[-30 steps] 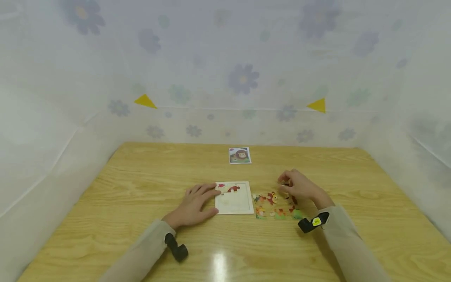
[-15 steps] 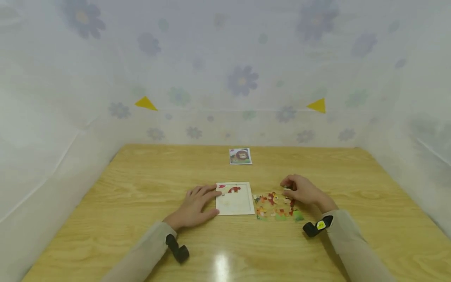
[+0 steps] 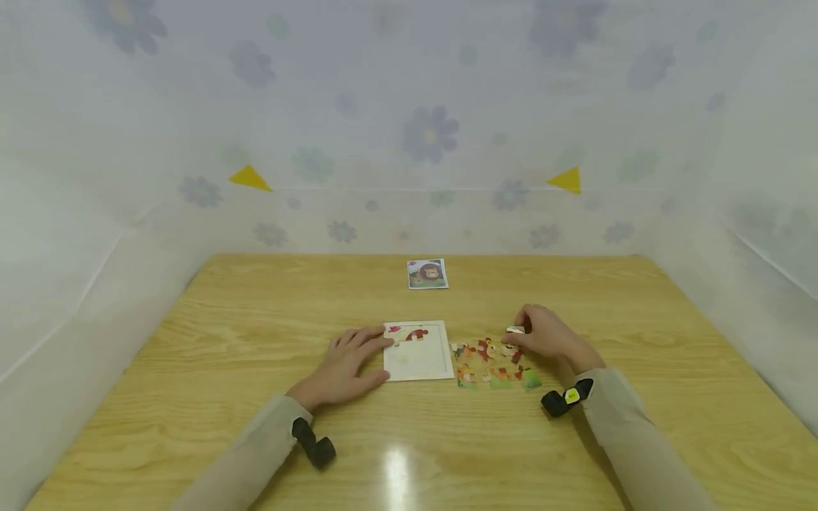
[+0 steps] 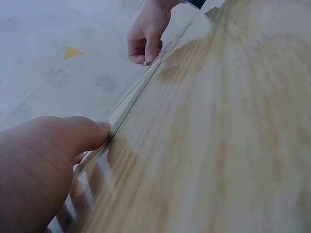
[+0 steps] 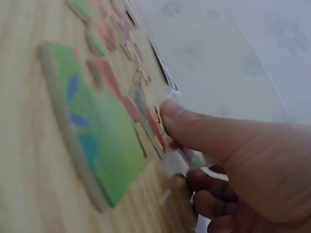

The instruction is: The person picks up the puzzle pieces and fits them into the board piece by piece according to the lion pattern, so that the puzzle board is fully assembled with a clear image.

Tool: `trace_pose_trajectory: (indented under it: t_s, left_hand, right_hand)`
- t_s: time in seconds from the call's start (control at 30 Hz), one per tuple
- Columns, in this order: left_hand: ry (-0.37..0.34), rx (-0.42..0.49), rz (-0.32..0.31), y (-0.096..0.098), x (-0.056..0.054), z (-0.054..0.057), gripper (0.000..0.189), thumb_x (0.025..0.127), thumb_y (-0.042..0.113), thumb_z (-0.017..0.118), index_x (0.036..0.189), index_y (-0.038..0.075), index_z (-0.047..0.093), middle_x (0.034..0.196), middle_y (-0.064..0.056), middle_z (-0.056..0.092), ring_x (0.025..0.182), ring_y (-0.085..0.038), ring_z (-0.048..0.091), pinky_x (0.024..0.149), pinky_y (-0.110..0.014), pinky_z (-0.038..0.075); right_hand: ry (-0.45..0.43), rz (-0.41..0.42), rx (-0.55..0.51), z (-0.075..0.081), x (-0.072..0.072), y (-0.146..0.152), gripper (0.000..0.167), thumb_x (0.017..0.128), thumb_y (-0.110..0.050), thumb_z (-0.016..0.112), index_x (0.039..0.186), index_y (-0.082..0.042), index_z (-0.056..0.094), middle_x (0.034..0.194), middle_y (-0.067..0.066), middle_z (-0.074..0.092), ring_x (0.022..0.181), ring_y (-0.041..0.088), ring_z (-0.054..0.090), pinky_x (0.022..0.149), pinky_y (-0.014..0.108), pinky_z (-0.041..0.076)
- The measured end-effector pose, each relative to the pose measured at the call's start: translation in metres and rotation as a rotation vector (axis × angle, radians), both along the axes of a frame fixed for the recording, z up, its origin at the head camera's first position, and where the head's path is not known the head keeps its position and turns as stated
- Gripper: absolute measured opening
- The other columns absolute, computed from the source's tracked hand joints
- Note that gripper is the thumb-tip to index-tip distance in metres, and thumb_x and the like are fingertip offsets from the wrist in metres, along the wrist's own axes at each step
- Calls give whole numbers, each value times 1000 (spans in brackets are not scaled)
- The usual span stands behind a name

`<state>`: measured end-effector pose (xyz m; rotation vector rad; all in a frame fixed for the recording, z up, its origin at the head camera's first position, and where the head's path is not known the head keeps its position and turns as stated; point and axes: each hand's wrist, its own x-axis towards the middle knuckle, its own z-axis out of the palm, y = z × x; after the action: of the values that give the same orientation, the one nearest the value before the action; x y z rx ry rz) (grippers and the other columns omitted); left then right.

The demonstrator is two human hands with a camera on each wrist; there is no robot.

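My left hand (image 3: 345, 365) lies at the left side of a square white puzzle tray (image 3: 418, 363), its fingers spread and touching the frame. In the left wrist view the thumb (image 4: 90, 133) rests against the tray's edge. Inside the tray's upper left sit a few joined pieces, one with a pink flower, one reddish-brown (image 3: 418, 334). My right hand (image 3: 548, 335) pinches a puzzle piece (image 3: 515, 329) between thumb and fingers, its pale edge showing. Beneath and left of that hand lie several loose puzzle pieces (image 3: 484, 349). A green piece (image 5: 97, 131) fills the near part of the right wrist view.
A small picture card with a lion (image 3: 429, 274) lies near the back of the wooden table (image 3: 287, 298), behind the tray. White flowered cloth (image 3: 319, 113) hangs behind the table and along both sides, with two yellow triangles on the back part.
My right hand has shifted slightly right over the loose pieces, and the pale edge of the pinched piece now shows clearly. The left hand stays at the tray. The head view has tilted a little.
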<state>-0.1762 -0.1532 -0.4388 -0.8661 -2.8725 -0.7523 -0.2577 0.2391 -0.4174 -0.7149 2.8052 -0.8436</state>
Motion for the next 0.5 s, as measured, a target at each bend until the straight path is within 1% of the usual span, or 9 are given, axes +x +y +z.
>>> trace_pose_trajectory:
  t_s: [0.1,0.17,0.23,0.37,0.43,0.5]
  left_hand:
    - [-3,3,-4,1,0,0,55,91,41,59,141,19,50,153,-7,37,133,-31,35,101,-57,26]
    - [-2,10,-3,1,1,1,55,91,41,59,141,19,50,152,-7,38,133,-31,35,100,-57,26]
    - [-4,11,-2,0,2,1,56,91,40,60,141,18,50,152,-8,38,133,-32,35,100,-58,26]
    - [-7,-1,2,-1,2,1,56,91,41,60,141,18,50,152,-8,37,134,-32,34,102,-59,25]
    - [-5,1,6,0,1,0,55,91,40,60,141,18,50,152,-7,37,134,-32,34,103,-59,25]
    - [-6,5,5,2,0,-1,56,91,40,61,141,19,50,152,-7,37,135,-32,34,103,-59,25]
  right_hand:
    - [-5,-15,-26,-1,-4,1,32,88,-27,70,86,-6,46,74,3,44,64,14,39,60,27,34]
    - [-4,-25,-51,-1,-7,-1,31,89,-26,70,87,-7,45,73,2,43,63,14,39,60,27,33]
    - [-7,-30,-86,-2,-10,-4,27,90,-23,69,88,-8,47,74,2,47,63,14,42,60,27,35]
    - [-36,-33,-164,-4,-15,-14,17,94,-18,63,93,-7,50,77,5,58,64,14,53,58,27,41]
    - [-68,-26,-203,-5,-16,-17,15,97,-17,59,96,-5,50,80,8,61,65,15,57,57,27,44]
    - [-95,-24,-230,-6,-17,-19,15,98,-17,56,99,-4,49,82,9,61,64,15,58,55,27,45]
